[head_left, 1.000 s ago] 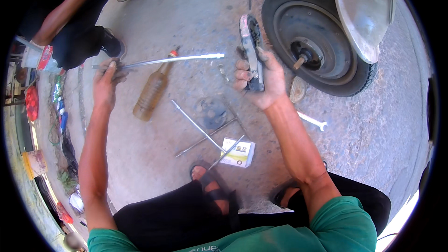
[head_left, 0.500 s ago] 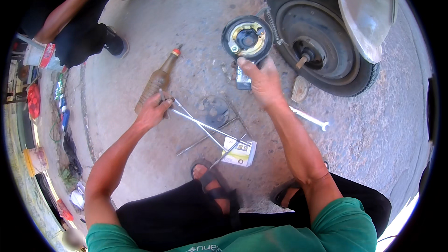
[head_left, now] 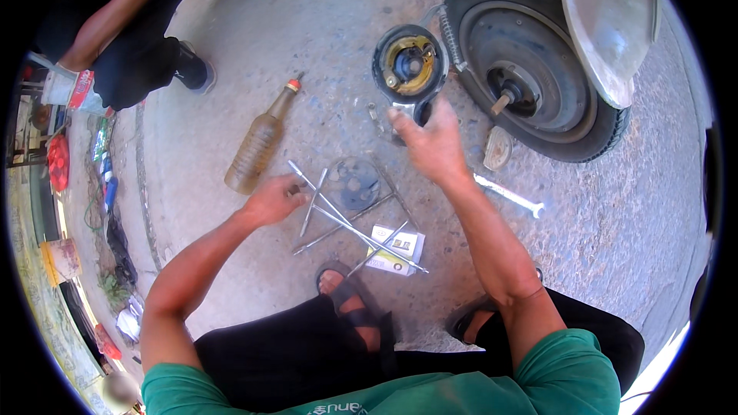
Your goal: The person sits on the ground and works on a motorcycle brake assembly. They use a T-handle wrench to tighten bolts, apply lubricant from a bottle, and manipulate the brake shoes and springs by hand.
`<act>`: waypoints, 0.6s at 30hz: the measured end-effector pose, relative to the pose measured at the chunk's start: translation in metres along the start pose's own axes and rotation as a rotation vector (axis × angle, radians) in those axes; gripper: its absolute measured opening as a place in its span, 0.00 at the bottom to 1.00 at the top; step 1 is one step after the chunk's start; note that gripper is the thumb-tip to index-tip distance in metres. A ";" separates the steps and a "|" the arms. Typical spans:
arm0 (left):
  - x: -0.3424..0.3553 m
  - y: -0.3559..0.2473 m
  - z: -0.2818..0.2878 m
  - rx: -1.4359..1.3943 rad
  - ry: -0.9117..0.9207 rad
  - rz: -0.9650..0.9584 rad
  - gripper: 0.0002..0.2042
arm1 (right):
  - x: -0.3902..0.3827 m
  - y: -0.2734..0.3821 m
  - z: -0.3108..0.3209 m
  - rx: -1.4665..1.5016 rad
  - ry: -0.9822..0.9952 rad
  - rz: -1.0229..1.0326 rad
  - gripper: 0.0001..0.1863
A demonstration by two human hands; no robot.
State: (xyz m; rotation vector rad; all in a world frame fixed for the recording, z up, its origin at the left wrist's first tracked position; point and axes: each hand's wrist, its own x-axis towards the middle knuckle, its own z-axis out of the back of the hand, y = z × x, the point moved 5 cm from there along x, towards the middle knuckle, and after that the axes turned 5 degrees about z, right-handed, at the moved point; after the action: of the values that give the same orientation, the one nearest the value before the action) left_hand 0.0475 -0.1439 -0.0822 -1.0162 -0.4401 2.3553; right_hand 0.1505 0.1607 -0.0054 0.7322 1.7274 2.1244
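My right hand (head_left: pixel 435 142) grips a brake backing plate (head_left: pixel 380 69) by its lower arm. The plate is round and black-rimmed, with yellowish brake shoes inside, and is held up off the ground beside the wheel. My left hand (head_left: pixel 275 198) is low over the ground, thumb and fingers apart with a dark gap between them. Its fingertips are close to several crossed T-handle wrenches (head_left: pixel 350 227); I see none of them in its grasp. Under the wrenches lie a round, dark, flat disc (head_left: pixel 355 183) and a small white-and-yellow box (head_left: pixel 401 242).
A scooter wheel (head_left: pixel 530 69) with a protruding axle stands at right under a pale fender (head_left: pixel 603 23). Nearby lie an open-ended spanner (head_left: pixel 513 197) and a curved pale part (head_left: pixel 498 147). A brown bottle (head_left: pixel 261 142) lies left. Another person's leg and shoe (head_left: pixel 194 69) are far left.
My left hand has let go of the T-handle wrench and moved slightly down and right; the wrench now lies across the others. The brake plate in my right hand has tilted and shifted slightly right.
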 end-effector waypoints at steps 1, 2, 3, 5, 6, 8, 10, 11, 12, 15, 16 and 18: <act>0.003 -0.003 0.018 0.037 -0.095 0.040 0.19 | -0.001 -0.006 0.000 0.074 0.010 -0.089 0.25; 0.005 -0.007 0.039 0.074 -0.190 0.082 0.20 | -0.001 -0.012 0.000 0.150 0.021 -0.178 0.25; 0.007 -0.009 0.056 0.144 -0.314 0.093 0.23 | -0.003 -0.017 0.000 0.225 0.031 -0.266 0.26; 0.006 -0.004 0.079 0.295 -0.502 0.131 0.28 | -0.002 -0.010 0.000 0.179 0.049 -0.291 0.27; 0.007 -0.001 0.085 0.372 -0.557 0.152 0.30 | -0.002 -0.006 0.001 0.154 0.057 -0.302 0.28; 0.012 0.013 0.090 0.457 -0.577 0.222 0.34 | -0.002 0.007 0.003 0.108 0.054 -0.283 0.29; 0.019 0.036 0.083 0.469 -0.507 0.325 0.38 | -0.002 0.015 0.002 0.100 0.060 -0.267 0.30; 0.024 0.043 0.078 0.441 -0.476 0.345 0.38 | -0.002 0.018 0.000 0.114 0.065 -0.260 0.30; 0.028 0.050 0.074 0.414 -0.446 0.365 0.38 | -0.002 0.020 -0.001 0.128 0.070 -0.254 0.30; 0.034 0.049 0.073 0.365 -0.394 0.397 0.37 | -0.002 0.020 0.001 0.017 0.127 -0.272 0.29; 0.036 0.046 0.075 0.356 -0.383 0.405 0.36 | -0.002 0.017 0.001 -0.012 0.119 -0.238 0.28; 0.035 0.029 0.089 0.253 -0.374 0.343 0.34 | -0.002 0.005 0.003 -0.084 0.095 -0.174 0.25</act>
State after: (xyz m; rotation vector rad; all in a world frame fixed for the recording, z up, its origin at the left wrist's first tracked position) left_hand -0.0485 -0.1546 -0.0574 -0.5672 -0.0959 2.8337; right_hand 0.1539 0.1607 -0.0002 0.4471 1.6708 2.1276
